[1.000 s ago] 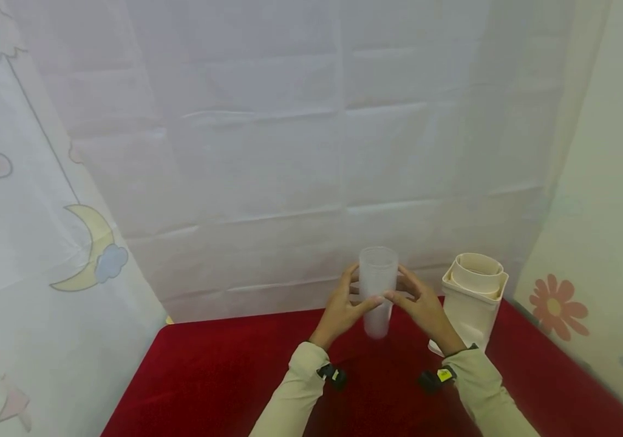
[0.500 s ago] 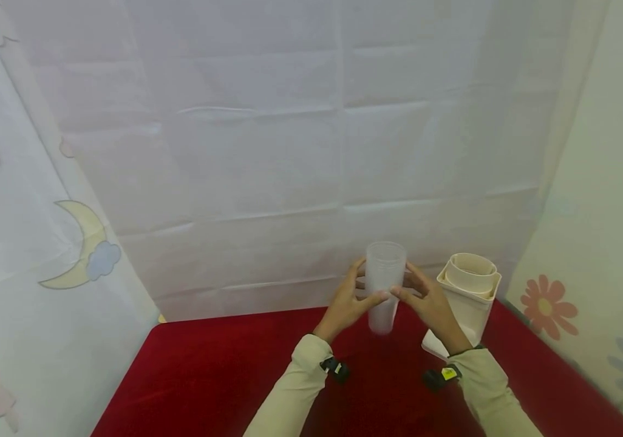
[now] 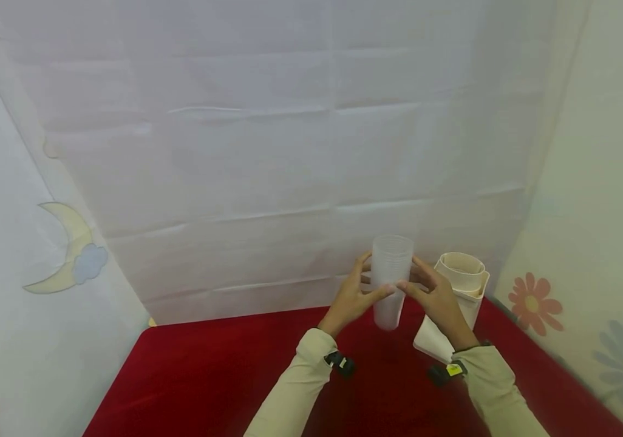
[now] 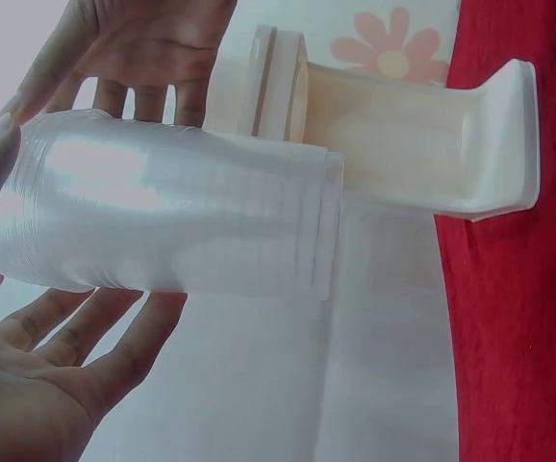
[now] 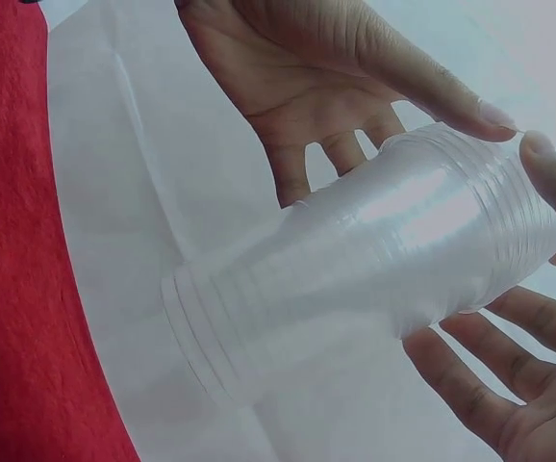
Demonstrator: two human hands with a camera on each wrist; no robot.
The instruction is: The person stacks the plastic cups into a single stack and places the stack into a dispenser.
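A stack of clear plastic cups (image 3: 391,261) is held upright between both hands, raised above the red table. The left hand (image 3: 352,297) grips it from the left and the right hand (image 3: 436,298) from the right, with the thumbs meeting across the near side. In the left wrist view, the fingers of the right hand (image 4: 153,58) and left hand (image 4: 57,385) curve around opposite sides of the stack (image 4: 172,207). The right wrist view shows the stack (image 5: 355,269) too, with its bottom end apart from the cloth.
A cream plastic holder (image 3: 461,276) with a round collar on top and a flat foot stands right of the stack, partly behind the right hand. Red cloth (image 3: 218,364) covers the table. A pale sheet (image 3: 262,182) hangs behind, and a flower-printed wall (image 3: 579,273) is at right.
The hands and the cup stack have shifted slightly right and up in the head view, closer to the cream holder. The whole scene has drifted left as the head turned. The grip stays the same.
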